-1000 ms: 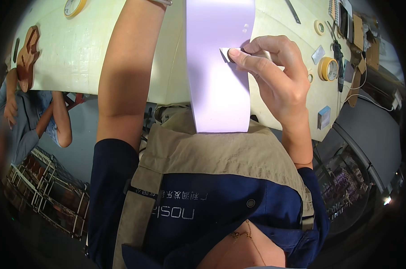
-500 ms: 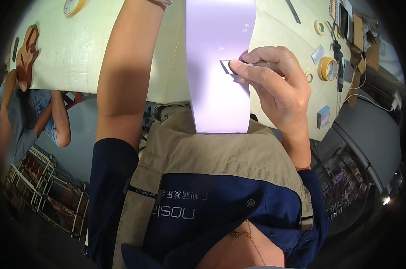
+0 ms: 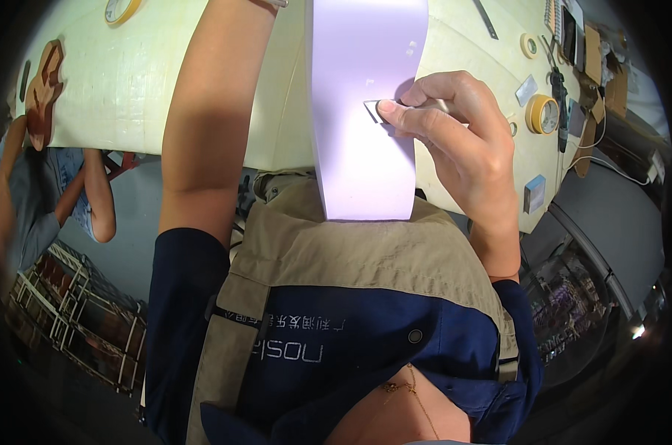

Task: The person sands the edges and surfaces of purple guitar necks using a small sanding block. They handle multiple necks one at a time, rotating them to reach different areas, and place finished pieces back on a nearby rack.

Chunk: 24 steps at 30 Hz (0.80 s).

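Observation:
A long lilac-painted piece [image 3: 362,170] with a curved right edge extends from my apron up past the top of the picture. My right hand [image 3: 462,141] pinches a small flat pale piece with a dark edge and an angled tip [image 3: 373,109], holding it against the lilac surface near its right side; my fingertips hide much of it. Small pale marks show above it on the lilac surface. My left forearm [image 3: 206,126] reaches up beside the lilac piece and out of the top edge, so my left hand is out of sight.
The pale worktable [image 3: 113,104] holds yellow tape rolls [image 3: 544,113], a steel rule [image 3: 486,18], a blue-grey block [image 3: 535,193], a dark tool [image 3: 562,111] and a wooden shape [image 3: 43,96]. Another person [image 3: 24,193] sits at the left. A wire rack [image 3: 76,311] stands below.
Since one second ago my right hand and the small piece have moved a little down the lilac surface, toward me; since half a second ago they have barely moved.

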Available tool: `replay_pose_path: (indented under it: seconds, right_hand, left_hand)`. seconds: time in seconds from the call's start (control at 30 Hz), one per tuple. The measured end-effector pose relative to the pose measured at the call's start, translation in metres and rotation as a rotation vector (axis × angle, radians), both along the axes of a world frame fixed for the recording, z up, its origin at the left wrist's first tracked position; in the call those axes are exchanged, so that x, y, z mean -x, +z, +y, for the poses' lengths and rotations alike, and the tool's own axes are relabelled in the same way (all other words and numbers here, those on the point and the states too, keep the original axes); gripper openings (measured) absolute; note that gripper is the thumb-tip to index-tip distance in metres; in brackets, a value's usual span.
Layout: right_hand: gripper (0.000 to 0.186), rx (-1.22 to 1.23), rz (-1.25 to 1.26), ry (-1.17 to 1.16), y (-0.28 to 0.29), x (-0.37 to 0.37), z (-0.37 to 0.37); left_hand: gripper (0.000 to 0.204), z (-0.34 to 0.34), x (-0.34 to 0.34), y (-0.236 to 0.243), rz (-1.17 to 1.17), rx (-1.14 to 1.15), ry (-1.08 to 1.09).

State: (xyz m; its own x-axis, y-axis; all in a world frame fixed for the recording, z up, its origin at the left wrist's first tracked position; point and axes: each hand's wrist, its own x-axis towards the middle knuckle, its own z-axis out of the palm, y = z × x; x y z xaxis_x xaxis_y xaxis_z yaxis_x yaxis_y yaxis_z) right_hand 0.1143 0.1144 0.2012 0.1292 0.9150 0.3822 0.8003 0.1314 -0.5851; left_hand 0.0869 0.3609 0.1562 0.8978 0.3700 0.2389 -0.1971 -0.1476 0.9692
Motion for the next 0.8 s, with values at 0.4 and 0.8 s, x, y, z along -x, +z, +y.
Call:
replay_pose_path:
  seconds: [0.4,0.8]
  right_hand:
    - [0.010,0.035,0.077,-0.028,0.001,0.001,-0.003]
    - [0.013,0.067,0.341,0.049,0.012,-0.008,-0.002]
  left_hand:
    - [0.053,-0.003,0.003,0.004,0.004,-0.021,0.006]
    - [0.048,0.036,0.002,0.007,0.098,0.020,-0.315]
